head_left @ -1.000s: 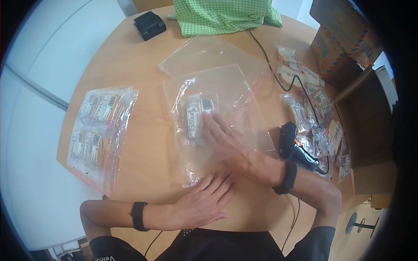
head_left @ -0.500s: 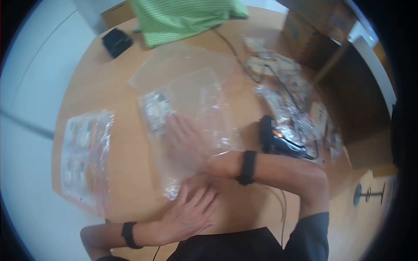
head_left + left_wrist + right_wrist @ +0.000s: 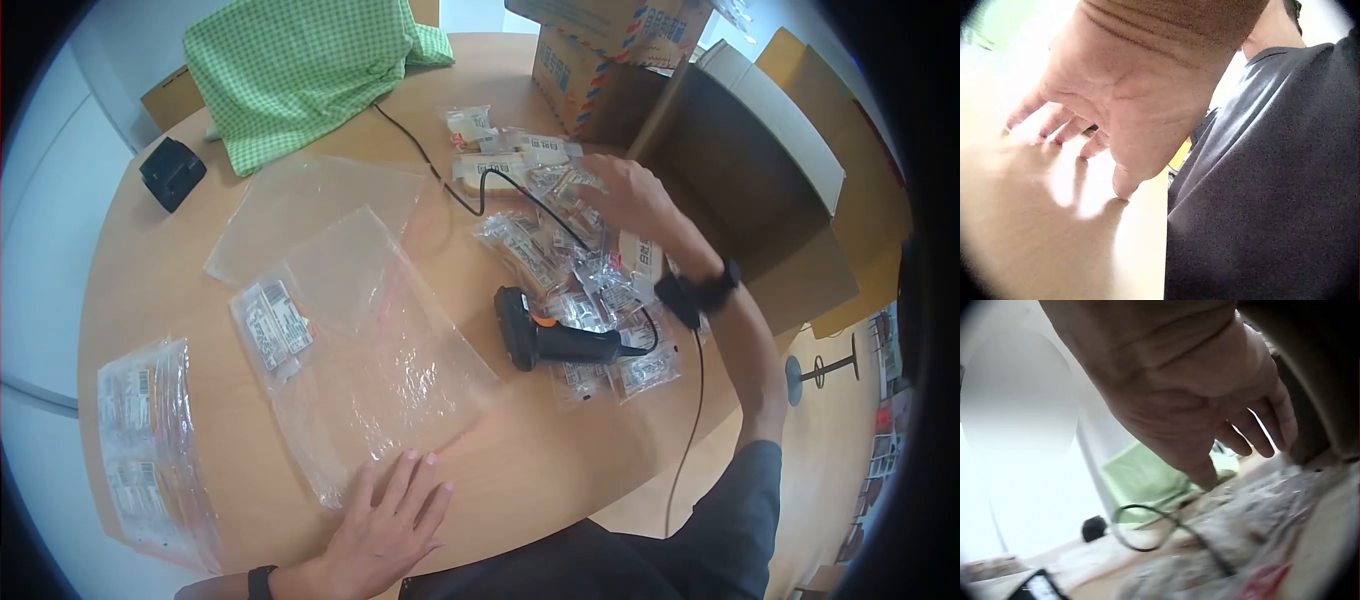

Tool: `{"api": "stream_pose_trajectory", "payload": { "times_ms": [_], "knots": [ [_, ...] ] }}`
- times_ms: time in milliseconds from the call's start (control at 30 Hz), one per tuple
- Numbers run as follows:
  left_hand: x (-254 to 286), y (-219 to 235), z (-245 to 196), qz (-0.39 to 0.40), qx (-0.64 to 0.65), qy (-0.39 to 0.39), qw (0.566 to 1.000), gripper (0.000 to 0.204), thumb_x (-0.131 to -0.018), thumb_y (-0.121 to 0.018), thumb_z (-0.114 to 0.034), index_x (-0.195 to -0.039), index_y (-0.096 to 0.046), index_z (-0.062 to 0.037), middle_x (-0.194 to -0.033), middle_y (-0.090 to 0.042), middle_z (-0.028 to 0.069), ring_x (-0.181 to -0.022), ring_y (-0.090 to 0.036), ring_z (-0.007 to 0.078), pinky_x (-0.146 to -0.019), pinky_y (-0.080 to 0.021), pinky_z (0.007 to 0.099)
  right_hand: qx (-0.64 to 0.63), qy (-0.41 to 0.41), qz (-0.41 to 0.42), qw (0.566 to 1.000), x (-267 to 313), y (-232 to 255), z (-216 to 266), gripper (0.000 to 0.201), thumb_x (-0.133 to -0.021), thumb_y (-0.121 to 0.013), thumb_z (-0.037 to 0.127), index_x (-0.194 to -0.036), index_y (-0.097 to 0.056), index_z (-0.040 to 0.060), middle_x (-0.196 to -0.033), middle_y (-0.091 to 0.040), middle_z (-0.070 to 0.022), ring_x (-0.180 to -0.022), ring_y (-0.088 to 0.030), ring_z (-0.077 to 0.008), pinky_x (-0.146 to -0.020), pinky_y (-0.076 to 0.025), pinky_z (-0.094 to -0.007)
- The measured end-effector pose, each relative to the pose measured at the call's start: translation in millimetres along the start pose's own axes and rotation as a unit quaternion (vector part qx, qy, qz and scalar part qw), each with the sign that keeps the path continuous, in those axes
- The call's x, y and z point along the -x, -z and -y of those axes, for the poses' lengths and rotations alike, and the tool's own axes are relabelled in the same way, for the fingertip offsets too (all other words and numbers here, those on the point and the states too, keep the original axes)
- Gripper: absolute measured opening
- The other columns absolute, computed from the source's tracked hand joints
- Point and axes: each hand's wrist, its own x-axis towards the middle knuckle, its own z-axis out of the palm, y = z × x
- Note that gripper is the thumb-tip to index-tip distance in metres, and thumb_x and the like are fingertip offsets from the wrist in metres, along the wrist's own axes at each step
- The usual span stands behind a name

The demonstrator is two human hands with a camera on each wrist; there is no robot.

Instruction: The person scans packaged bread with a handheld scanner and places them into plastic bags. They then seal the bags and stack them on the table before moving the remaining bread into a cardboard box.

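Note:
In the head view the left hand (image 3: 375, 540) rests with spread fingers at the near edge of a clear plastic bag (image 3: 400, 365); the left wrist view shows its fingertips on the tabletop. A small packet with printed labels (image 3: 272, 325) lies at the bag's left part. My right hand (image 3: 635, 205) is over a pile of wrapped packets (image 3: 520, 250) on the right side, beside the open carton. The right wrist view shows that hand (image 3: 1210, 406) above the packets, fingers apart and pointing down, with nothing visible in them.
A barcode scanner (image 3: 560, 340) with a black cable lies by the pile. Another clear bag (image 3: 310, 200) lies behind. Filled bags (image 3: 150, 450) are at the left, a black stand (image 3: 173, 173) and green checked cloth (image 3: 300, 75) at the back, an open carton (image 3: 760, 200) at the right.
The right hand has left the labelled packet and moved right to the packet pile. The left hand stays near the bag's front edge. The head view has swung to the right.

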Motion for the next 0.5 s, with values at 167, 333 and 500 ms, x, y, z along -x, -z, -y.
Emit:
{"api": "stream_pose_trajectory", "payload": {
  "times_ms": [167, 333, 500],
  "knots": [
    [0.7, 10.5, 9.5, -0.043, 0.112, -0.083, 0.989, 0.059, -0.096, -0.073, -0.039, -0.140, -0.062, -0.0014, -0.144, -0.059, 0.0229, -0.134, -0.058, 0.0375, -0.108, -0.052, 0.0477, -0.088, -0.145, 0.197, 0.966, -26.1, -4.3, -41.6, 0.082, -0.085, -0.082, 0.055, -0.140, -0.062, -0.0016, -0.128, -0.072, -0.0226, -0.123, -0.066, -0.0342, -0.104, -0.050, -0.0396],
    [-8.0, 43.7, 17.3, -0.146, 0.221, -0.052, 0.963, 0.050, -0.094, -0.078, -0.028, -0.134, -0.066, -0.0009, -0.128, -0.069, 0.0170, -0.113, -0.070, 0.0323, -0.095, -0.059, 0.0402, -0.145, -0.213, 0.189, 0.948, -30.4, -22.6, -68.2, 0.089, -0.078, -0.089, 0.053, -0.140, -0.063, -0.0048, -0.130, -0.070, -0.0257, -0.124, -0.066, -0.0348, -0.104, -0.049, -0.0379],
    [-17.9, 49.4, 30.4, -0.187, 0.262, -0.041, 0.946, 0.049, -0.092, -0.081, -0.023, -0.133, -0.066, -0.0006, -0.125, -0.071, 0.0166, -0.107, -0.072, 0.0342, -0.089, -0.061, 0.0407, -0.102, -0.167, 0.149, 0.969, -30.6, -17.9, -74.3, 0.076, -0.084, -0.086, 0.044, -0.137, -0.064, -0.0057, -0.119, -0.073, -0.0177, -0.106, -0.068, -0.0241, -0.093, -0.051, -0.0385]
  ]
}}
